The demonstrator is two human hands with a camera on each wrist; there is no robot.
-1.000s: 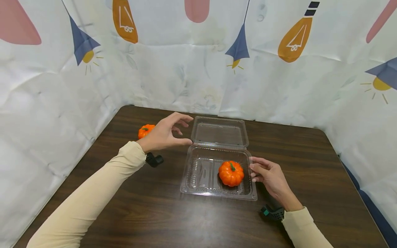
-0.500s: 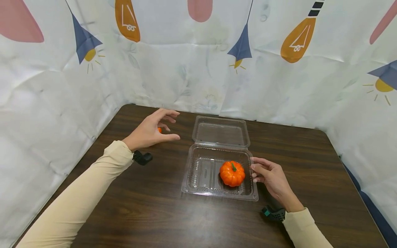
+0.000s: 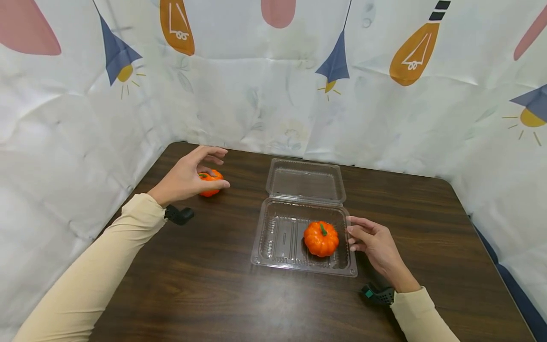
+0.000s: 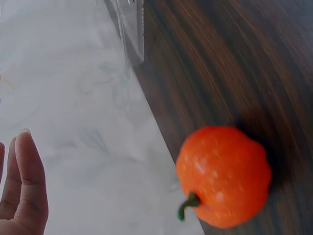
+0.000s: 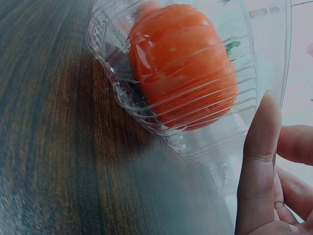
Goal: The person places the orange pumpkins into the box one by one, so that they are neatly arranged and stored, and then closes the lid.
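Note:
A clear plastic clamshell container (image 3: 278,237) lies on the table with its lid (image 3: 305,183) folded back. Inside its base, toward the right, sits an orange toy pumpkin (image 3: 321,239) with a green stem. My right hand (image 3: 378,247) pinches the container's right rim between thumb and fingers. At the table's far left is a second orange pumpkin (image 4: 222,176), partly covered by my left hand (image 3: 188,173) in the head view. The left fingers and thumb are spread apart near it. In the left wrist view, the visible fingers (image 4: 32,181) do not touch that pumpkin.
The dark wood-grain table (image 3: 213,285) meets a white printed curtain (image 3: 239,95) at its back and sides. A black wrist device (image 3: 179,215) hangs under the left cuff, another (image 3: 377,293) under the right.
My left hand has moved left, away from the container and over to the second pumpkin. The right hand stays at the container's rim. Both pumpkins lie where they were.

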